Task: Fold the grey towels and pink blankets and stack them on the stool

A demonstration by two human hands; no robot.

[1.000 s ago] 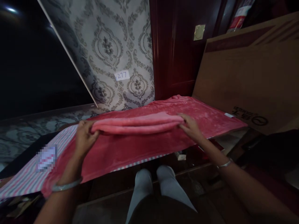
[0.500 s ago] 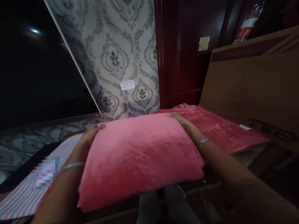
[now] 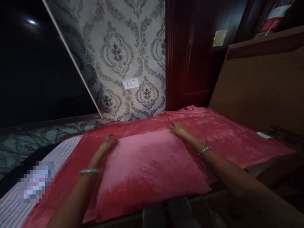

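Observation:
A folded pink plush blanket (image 3: 152, 167) lies flat on a larger spread red-pink plush cloth (image 3: 133, 126). My left hand (image 3: 109, 143) is at its far left corner, fingers loosely apart beside the edge. At the far right corner, my right hand (image 3: 178, 129) rests with its fingertips on or next to the fold, also loosely apart. Each wrist wears a silver bracelet. Neither hand appears to grip the blanket.
A striped cloth (image 3: 64, 152) lies at the left under the spread cloth's edge. A large dark screen (image 3: 42, 76) leans at the upper left. A cardboard box (image 3: 261, 82) with a bottle (image 3: 273, 20) on it stands at the right. Patterned wallpaper is behind.
The folded blanket has come down from my hands onto the spread cloth, and both hands have loosened at its corners. More of the red-pink cloth now shows around it.

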